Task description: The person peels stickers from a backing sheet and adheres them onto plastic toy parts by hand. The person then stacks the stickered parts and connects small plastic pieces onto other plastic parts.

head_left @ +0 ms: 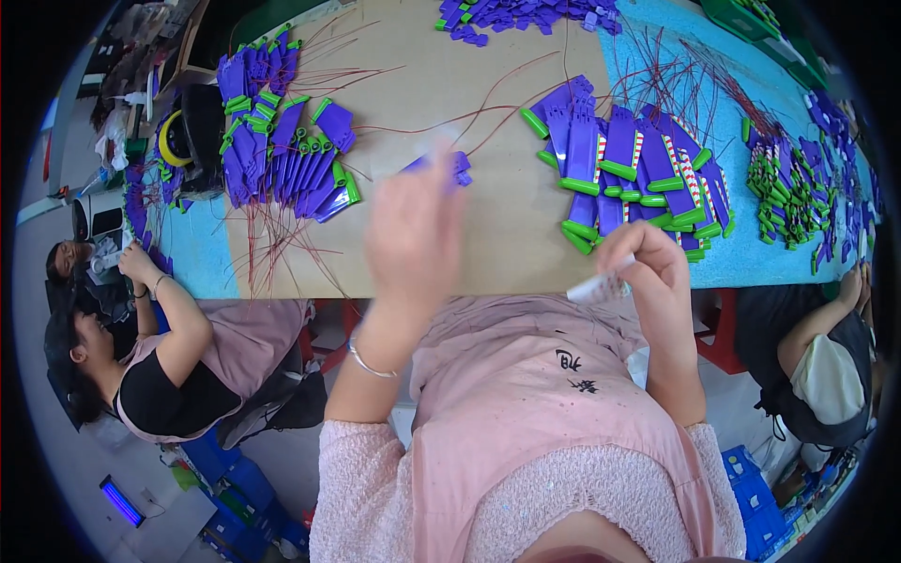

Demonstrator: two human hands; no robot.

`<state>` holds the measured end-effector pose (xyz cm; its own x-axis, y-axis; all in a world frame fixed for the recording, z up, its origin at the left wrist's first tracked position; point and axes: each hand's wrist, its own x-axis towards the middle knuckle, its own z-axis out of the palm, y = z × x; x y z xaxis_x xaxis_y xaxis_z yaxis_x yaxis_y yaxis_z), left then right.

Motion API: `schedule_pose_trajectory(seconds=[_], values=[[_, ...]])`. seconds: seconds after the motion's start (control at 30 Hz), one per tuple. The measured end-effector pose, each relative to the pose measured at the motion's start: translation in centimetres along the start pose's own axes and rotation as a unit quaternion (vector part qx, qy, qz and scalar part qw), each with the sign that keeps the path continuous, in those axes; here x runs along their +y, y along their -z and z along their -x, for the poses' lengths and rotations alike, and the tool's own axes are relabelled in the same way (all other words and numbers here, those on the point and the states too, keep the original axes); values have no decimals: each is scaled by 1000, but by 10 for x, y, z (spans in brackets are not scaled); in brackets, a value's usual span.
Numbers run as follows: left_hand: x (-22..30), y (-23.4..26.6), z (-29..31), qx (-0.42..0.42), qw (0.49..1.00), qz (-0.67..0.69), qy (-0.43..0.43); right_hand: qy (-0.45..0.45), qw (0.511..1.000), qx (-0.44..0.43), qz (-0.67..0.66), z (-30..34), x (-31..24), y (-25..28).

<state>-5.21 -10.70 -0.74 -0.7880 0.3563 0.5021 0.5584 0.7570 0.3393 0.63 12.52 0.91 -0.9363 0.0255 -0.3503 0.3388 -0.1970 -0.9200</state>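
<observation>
My left hand [413, 235] is smeared by motion over the table, so what its fingers do is unclear. Something pale and blurred shows near its fingertips. Just beyond it lies a purple plastic piece [460, 169], partly hidden by the hand, with a thin red wire near it. At the table's front edge my right hand [649, 263] is closed in a pinch on a small white curled sheet [599, 286] with small marks on it. Right beside that hand is a pile of purple pieces with green ends [643, 155], some with red-and-white striped edges.
At the left is another heap of purple and green pieces [282, 155] with trailing red wires, beside a black and yellow round object [174, 139]. More pieces lie at the far edge [526, 14] and far right [788, 192]. Co-workers sit left [178, 347] and right [817, 357].
</observation>
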Motion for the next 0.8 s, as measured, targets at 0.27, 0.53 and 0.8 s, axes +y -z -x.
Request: schedule_pose_trajectory(seconds=[0.27, 0.53, 0.8], values=[[-21, 1, 6, -128, 979, 40, 155, 97, 983, -149, -51, 4, 5, 5], [73, -11, 11, -60, 842, 488, 222, -21, 994, -103, -27, 17, -6, -5], [82, -9, -1, -107, 589, 695, 398, -71, 989, -75, -104, 17, -11, 1]])
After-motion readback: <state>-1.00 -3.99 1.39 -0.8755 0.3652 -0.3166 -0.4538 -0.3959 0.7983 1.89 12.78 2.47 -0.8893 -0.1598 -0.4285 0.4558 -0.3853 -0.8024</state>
